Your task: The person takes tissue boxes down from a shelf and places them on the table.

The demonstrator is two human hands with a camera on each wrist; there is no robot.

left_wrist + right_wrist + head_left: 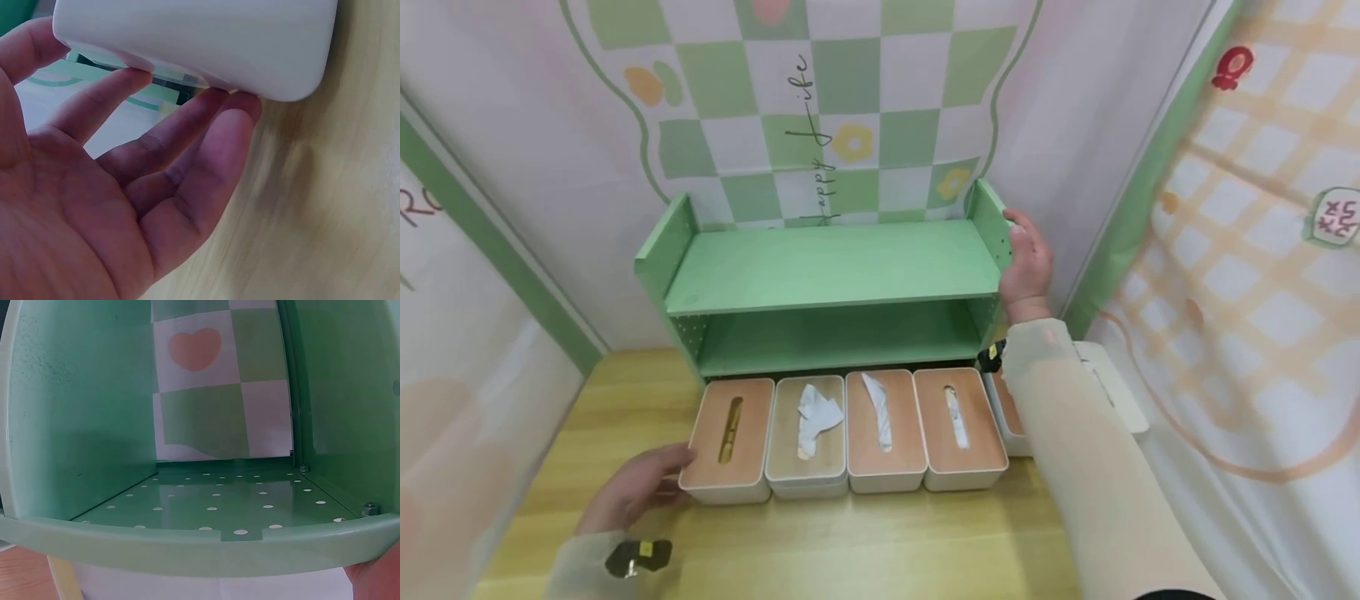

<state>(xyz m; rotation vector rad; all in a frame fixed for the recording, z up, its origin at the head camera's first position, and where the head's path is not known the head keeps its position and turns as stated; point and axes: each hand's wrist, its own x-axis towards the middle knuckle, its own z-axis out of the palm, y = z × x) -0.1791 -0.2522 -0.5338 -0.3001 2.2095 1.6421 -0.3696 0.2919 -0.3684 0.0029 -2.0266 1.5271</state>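
A row of white tissue boxes with wooden lids stands before a green two-tier shelf (835, 267). My left hand (636, 483) touches the left side of the leftmost box (707, 433), which shows no tissue poking from its slot. In the left wrist view, the fingertips of that hand rest against the white box wall (206, 44). My right hand (1028, 267) lies along the outside of the shelf's right side panel (991, 217). Only a bit of that hand (378, 578) shows at the panel's edge in the right wrist view.
Beside the leftmost box are a paler-lidded box (786, 433) and two wooden-lidded ones (861, 425), (932, 425). My right forearm partly hides another box (1009, 417) and a white object (1112, 383). A checkered cloth (850, 75) hangs behind the shelf on the wooden table (865, 550).
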